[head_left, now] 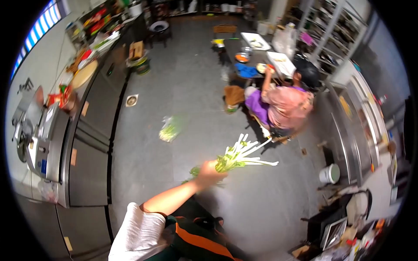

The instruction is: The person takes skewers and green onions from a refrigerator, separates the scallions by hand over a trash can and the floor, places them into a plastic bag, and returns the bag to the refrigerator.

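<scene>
My left hand [210, 173] is closed around a bunch of leafy greens [237, 155] with long pale stalks, probably celery. The stalks fan out to the right beyond my fist, and some green leaves hang on its other side. My left arm reaches forward in a white sleeve [141, 230], with the hand slightly blurred. Beneath the greens is the grey floor [174, 167]. Ahead and to the left, a clear plastic bag [169, 129] of green vegetables lies on that floor. My right hand cannot be seen.
A person [285, 104] sits at a low table [257, 56] with trays and bowls, ahead on the right. Steel counters [89, 174] line the left side. A white bucket [329, 174] stands at right, near cluttered items. A floor drain [132, 101] is at left.
</scene>
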The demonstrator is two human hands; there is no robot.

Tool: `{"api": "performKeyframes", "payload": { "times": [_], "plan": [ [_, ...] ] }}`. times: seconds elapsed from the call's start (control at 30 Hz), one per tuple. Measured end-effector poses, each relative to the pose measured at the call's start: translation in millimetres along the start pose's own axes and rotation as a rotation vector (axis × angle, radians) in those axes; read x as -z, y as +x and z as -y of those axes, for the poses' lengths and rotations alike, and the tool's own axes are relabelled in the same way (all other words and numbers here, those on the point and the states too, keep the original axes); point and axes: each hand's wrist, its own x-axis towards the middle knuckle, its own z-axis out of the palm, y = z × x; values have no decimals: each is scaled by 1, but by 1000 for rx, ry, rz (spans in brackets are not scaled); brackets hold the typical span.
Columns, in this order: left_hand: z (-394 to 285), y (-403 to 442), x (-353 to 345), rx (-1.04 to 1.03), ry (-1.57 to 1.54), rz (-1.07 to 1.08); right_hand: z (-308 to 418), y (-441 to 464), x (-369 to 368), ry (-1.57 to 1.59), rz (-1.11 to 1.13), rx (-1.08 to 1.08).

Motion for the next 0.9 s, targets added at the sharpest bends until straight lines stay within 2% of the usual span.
{"api": "performKeyframes", "payload": {
  "times": [0.07, 0.1, 0.13, 0.17, 0.2, 0.23, 0.3, 0.33, 0.37, 0.4, 0.43, 0.53, 0.6, 0.67, 0.73, 0.77, 0.8, 0.83, 0.87, 0.9],
  "plan": [
    [41, 21, 36, 5, 125, -109, 125, 71, 1, 124, -22, 400],
    [64, 32, 58, 20, 54, -180, 188, 90, 8, 194, -24, 555],
    [74, 40, 83, 141, 191, -243, 254, 104, 19, 267, -35, 698],
    [117, 57, 107, 185, 284, -330, 318, 110, 29, 323, -33, 795],
    [115, 57, 139, 231, 114, -330, 373, 106, 48, 370, -26, 890],
    [134, 62, 166, 236, 118, -351, 414, 107, 56, 365, -28, 884],
    [177, 75, 223, 89, 234, -463, 482, 112, 66, 350, 79, 1019],
    [174, 77, 247, 268, 32, -598, 501, 119, 66, 344, 77, 1009],
    [173, 78, 273, 264, 92, -655, 518, 131, 64, 233, 105, 1055],
    [178, 80, 295, 205, 25, -742, 535, 141, 64, 122, 136, 1103],
    [195, 80, 314, 241, 4, -789, 550, 147, 66, 56, 122, 1087],
    [211, 96, 362, 350, 12, -997, 567, 214, 29, 84, 128, 1059],
    [218, 112, 384, 297, -9, -1130, 607, 252, 29, 10, 98, 1093],
    [209, 120, 402, 413, 20, -1167, 649, 300, 27, -54, 229, 1042],
    [187, 140, 411, 416, 134, -1295, 723, 360, 29, -107, 196, 1216],
    [185, 147, 415, 489, 198, -1355, 762, 386, 27, -163, 51, 1361],
    [186, 153, 422, 472, 195, -1418, 792, 401, 23, -216, -91, 1478],
    [183, 155, 431, 487, 126, -1429, 818, 416, 22, -213, -65, 1490],
    [176, 160, 433, 496, 52, -1447, 851, 434, 28, 8, 206, 1244],
    [171, 170, 443, 523, 77, -1452, 883, 446, 37, 103, 340, 1126]
  ]
}}
